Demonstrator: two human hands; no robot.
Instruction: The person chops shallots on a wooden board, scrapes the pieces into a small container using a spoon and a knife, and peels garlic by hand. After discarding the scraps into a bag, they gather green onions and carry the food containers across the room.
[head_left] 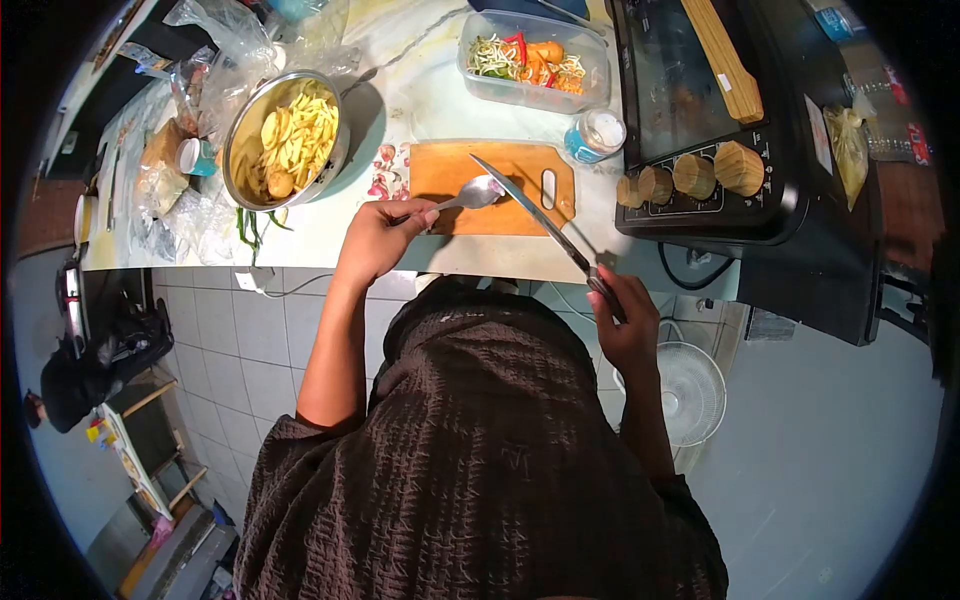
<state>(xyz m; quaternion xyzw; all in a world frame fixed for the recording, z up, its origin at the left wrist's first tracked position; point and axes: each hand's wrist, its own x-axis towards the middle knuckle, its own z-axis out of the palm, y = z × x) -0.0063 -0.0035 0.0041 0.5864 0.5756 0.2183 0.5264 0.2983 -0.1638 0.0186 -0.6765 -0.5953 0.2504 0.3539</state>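
Note:
My left hand (pixel 378 238) grips the handle of a metal spoon (pixel 476 193), whose bowl hovers over a wooden cutting board (pixel 450 170) on the counter. A long kitchen knife (pixel 530 215) is held in my right hand (pixel 622 318) at the counter's near edge. Its blade angles up and left across the board and meets the spoon's bowl. The board itself looks bare.
A steel bowl (pixel 285 135) of cut potato strips stands left of the board. A clear container (pixel 535 60) of mixed vegetables and a small jar (pixel 598 135) lie behind it. A black countertop oven (pixel 715 120) stands at right. Plastic bags (pixel 215 60) crowd the far left. A fan (pixel 690 390) stands on the floor.

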